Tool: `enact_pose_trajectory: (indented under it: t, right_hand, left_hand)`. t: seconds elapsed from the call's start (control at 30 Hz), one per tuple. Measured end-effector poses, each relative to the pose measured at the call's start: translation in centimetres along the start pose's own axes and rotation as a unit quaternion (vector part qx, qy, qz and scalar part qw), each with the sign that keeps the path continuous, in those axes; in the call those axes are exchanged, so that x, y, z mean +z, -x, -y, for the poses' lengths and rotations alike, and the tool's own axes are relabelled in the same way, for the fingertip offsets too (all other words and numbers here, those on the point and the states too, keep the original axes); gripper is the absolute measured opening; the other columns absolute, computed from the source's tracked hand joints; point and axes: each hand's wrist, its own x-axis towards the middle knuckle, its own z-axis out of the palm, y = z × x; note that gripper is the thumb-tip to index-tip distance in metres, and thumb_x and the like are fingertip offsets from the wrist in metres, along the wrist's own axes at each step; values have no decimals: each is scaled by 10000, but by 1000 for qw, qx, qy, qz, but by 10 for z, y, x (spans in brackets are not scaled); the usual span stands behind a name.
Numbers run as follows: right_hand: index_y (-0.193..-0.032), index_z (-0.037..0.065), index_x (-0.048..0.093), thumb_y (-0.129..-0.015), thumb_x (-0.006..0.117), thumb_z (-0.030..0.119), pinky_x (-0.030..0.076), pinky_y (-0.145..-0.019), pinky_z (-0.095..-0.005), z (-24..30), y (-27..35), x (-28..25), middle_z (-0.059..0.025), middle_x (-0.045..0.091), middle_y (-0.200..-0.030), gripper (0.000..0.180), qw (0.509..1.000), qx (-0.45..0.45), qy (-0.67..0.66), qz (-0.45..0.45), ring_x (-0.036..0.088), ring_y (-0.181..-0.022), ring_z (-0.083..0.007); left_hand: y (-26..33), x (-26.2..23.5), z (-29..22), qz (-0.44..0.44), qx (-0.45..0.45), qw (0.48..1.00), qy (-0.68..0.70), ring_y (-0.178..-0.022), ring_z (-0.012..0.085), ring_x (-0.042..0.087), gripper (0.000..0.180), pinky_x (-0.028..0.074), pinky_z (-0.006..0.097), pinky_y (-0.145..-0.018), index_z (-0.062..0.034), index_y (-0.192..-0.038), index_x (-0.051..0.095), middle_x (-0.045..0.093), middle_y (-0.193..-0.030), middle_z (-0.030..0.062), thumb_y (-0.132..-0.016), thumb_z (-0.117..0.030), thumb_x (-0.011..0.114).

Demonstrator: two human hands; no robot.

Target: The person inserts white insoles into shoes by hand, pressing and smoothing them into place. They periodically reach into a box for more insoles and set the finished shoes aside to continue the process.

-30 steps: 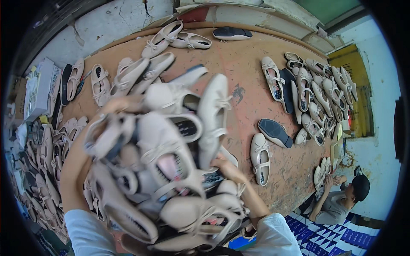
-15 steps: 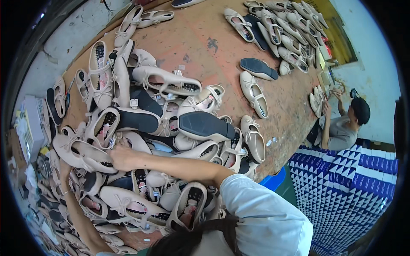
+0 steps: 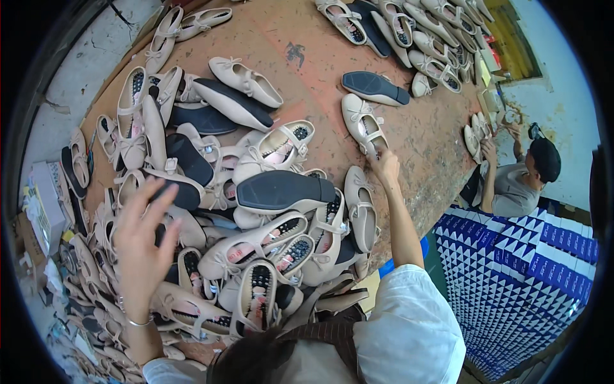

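Observation:
My right hand (image 3: 386,168) is closed on the heel end of a beige bow-trimmed strap shoe (image 3: 359,115), whose toe points away from me on the table. Over the left part of the heap, my left hand (image 3: 146,237) is raised with its fingers spread and holds nothing. Under and around it lie beige shoes, among them one on its side with a dark sole (image 3: 174,192). Another upturned shoe (image 3: 284,191) shows its black sole in the middle of the heap. Close to my right forearm stands a single beige shoe (image 3: 361,208).
The worn brown table (image 3: 307,96) carries more shoes at its far right (image 3: 441,45). An upturned shoe (image 3: 376,88) lies just beyond the held one. At the right a co-worker (image 3: 515,173) sits handling shoes, behind stacked blue-and-white boxes (image 3: 518,275). A white box (image 3: 48,198) stands far left.
My right hand has left the shoe at the heap's left side and taken hold of the one at right. My left hand has lifted and opened. The view has shifted slightly.

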Motion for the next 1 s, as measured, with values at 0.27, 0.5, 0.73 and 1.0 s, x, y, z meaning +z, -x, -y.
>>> enact_pose_trajectory:
  t: [0.27, 0.5, 0.73, 1.0]
  right_hand:
    - [-842, -26, 672, -749, 729, 20, 489, -704, -399, 91, 13, -95, -162, 640, -803, 118, 942, -134, -304, -46, 625, -757, -318]
    - [-1083, 7, 684, -772, 588, -53, 443, -1002, -406, 157, 3, -127, -160, 676, -1119, 330, 848, -368, -383, 10, 606, -1101, -330]
    - [-1558, 152, 214, -771, 761, 459, 189, -1124, -646, -46, -212, 49, -308, 301, -1511, 1007, 955, -284, 81, 2, 252, -1408, -496]
    - [-1322, -23, 535, -728, 763, 198, 506, -875, -382, 4, -233, 29, -208, 629, -1162, 673, 957, -220, -134, 135, 637, -1045, -358]
  left_hand:
    - [91, -15, -13, -59, -195, 979, -20, -1176, 336, 583, 370, 430, 392, -1020, -16, -1237, 632, 610, -1266, 170, -869, -44, 649]
    - [232, -14, 5, -197, -392, 891, -120, -1130, 304, 585, 338, 422, 362, -998, 0, -1263, 604, 609, -1234, 160, -939, -96, 602]
    - [317, 38, -6, -115, -535, 832, -95, -1184, 376, 553, 402, 431, 399, -1009, -26, -1275, 596, 577, -1280, 197, -902, -168, 642]
    - [441, 130, -48, -131, -663, 737, -19, -1166, 335, 587, 517, 456, 387, -979, 41, -1328, 528, 600, -1233, 250, -953, -305, 611]
